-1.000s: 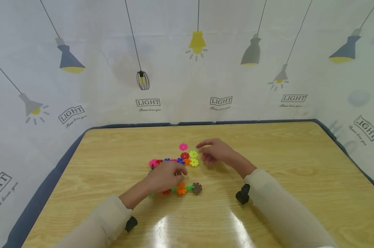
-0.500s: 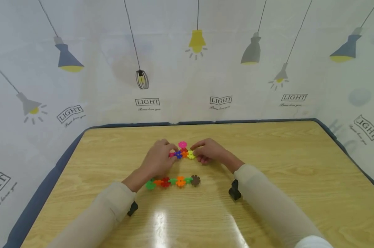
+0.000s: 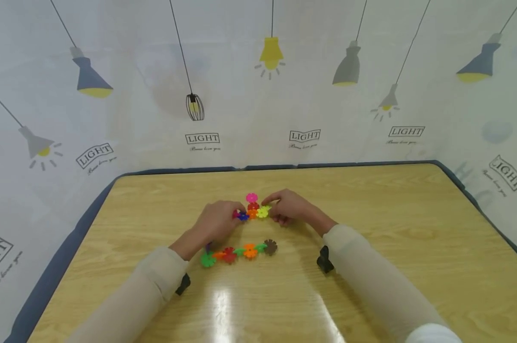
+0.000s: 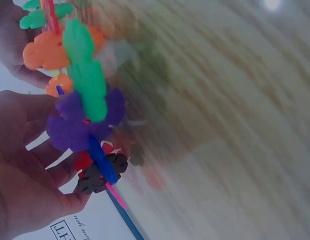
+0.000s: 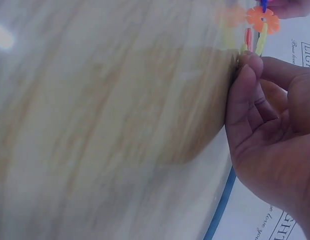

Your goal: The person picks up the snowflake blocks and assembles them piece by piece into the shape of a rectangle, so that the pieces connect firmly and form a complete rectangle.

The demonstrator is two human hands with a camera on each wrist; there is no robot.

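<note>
A bent chain of joined plastic snowflake discs lies on the table. At its back row, my left hand [image 3: 217,221] grips the chain beside a blue disc [image 3: 243,216], covering part of its left side. In the left wrist view the thumb touches a dark disc [image 4: 92,182], near a purple disc [image 4: 69,127] and a green one [image 4: 92,82]. My right hand [image 3: 290,207] pinches at the yellow disc [image 3: 263,211] on the row's right end, thumb and forefinger together. An orange disc [image 3: 252,214], a red disc [image 3: 253,206] and a pink disc [image 3: 251,197] sit between the hands.
The chain's front row, with an orange disc [image 3: 250,251] and a brown end disc [image 3: 270,247], lies nearer on the wooden table [image 3: 370,205]. A printed curtain [image 3: 241,109] rises behind the table's far edge.
My left hand has moved from above the chain to its back row and taken hold. My right hand has moved left onto the yellow disc. The back row has shifted away from me.
</note>
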